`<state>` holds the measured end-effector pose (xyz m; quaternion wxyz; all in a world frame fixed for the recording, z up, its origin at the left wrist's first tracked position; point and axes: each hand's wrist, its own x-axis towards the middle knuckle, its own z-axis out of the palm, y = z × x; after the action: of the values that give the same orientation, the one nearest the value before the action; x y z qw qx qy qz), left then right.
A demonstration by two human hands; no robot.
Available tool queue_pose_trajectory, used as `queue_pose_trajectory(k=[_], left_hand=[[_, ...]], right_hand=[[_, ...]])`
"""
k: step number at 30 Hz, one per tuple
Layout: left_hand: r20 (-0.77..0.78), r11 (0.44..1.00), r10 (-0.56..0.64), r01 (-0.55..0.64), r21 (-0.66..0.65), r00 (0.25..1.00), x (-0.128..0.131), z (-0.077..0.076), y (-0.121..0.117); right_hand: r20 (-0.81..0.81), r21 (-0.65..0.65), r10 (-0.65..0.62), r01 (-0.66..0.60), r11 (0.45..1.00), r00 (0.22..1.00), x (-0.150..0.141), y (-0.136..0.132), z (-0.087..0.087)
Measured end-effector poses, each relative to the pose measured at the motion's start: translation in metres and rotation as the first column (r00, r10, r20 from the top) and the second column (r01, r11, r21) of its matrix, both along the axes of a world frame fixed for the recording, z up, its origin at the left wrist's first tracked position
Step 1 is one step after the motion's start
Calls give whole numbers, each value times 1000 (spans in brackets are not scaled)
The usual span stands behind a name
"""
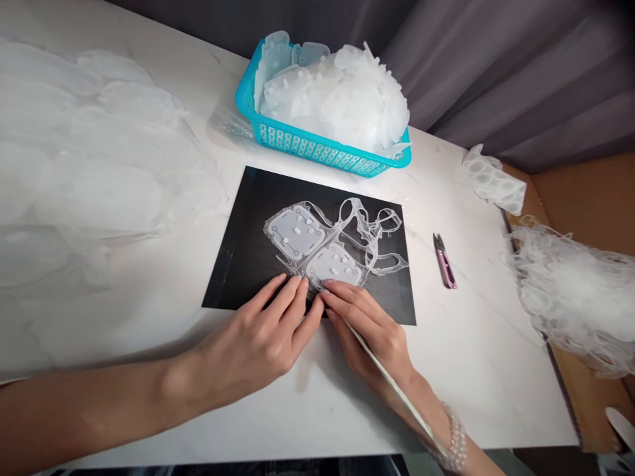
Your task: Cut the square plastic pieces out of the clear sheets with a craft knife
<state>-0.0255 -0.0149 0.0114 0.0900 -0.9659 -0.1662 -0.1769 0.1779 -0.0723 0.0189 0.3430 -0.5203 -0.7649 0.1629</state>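
A translucent white silicone sheet of moulded pads [317, 248] lies on a black mat [248, 258], with loose trimmed strips curling off its right side. My left hand [262, 337] rests flat at the mat's near edge, fingers stretched out and fingertips touching the sheet. My right hand [370, 327] is beside it, fingers pressed on the nearest pad, and grips a thin white stick-like tool [391, 383] that runs back along my wrist.
A turquoise basket [297, 142] heaped with white silicone parts stands behind the mat. Small pink snips [445, 261] lie to the right. White scrap strips fill a cardboard box [570, 291] at far right. More translucent parts spread over the table's left side [94, 178].
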Motion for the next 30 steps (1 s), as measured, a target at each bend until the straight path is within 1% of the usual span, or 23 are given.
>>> queue_pose_trajectory(k=[3, 6, 9, 12, 16, 19, 21, 23, 25, 28, 30], left_hand=[[-10, 999, 31, -31, -42, 999, 3, 0, 0], [-21, 992, 61, -62, -107, 998, 4, 1, 0], [-24, 988, 65, -68, -136, 998, 3, 2, -1], [-31, 987, 66, -70, -145, 997, 3, 2, -2], [-38, 978, 83, -89, -188, 996, 4, 4, -1], [-44, 975, 84, -91, -201, 995, 4, 4, 0], [-46, 974, 88, -96, -206, 995, 4, 4, 0], [-47, 969, 104, -112, -219, 994, 4, 4, -1], [-39, 966, 115, -121, -230, 993, 4, 3, -3], [-18, 965, 112, -113, -238, 994, 4, 1, -6], [-3, 964, 110, -107, -244, 994, 4, -1, -7]], right_hand=[[-9, -4, 8, -8, 1000, 1000, 0, 2, 1], [-5, -13, 23, -23, 1000, 1000, 2, 0, -2], [-8, -13, 21, -21, 1000, 1000, 2, -1, -4], [-21, 1, -12, 12, 1000, 1000, 0, 1, 1], [-12, -53, -99, 98, 994, 995, -5, 2, 9], [-16, -70, -140, 139, 988, 990, -6, 0, 9], [-7, -49, -132, 131, 990, 991, -6, -2, 5], [39, -21, -101, 102, 995, 994, -5, -5, 2], [127, -7, -52, 54, 999, 990, -5, -7, 1], [289, -25, 32, -26, 999, 957, -4, -6, 3], [372, -25, 64, -59, 998, 926, -5, -2, 7]])
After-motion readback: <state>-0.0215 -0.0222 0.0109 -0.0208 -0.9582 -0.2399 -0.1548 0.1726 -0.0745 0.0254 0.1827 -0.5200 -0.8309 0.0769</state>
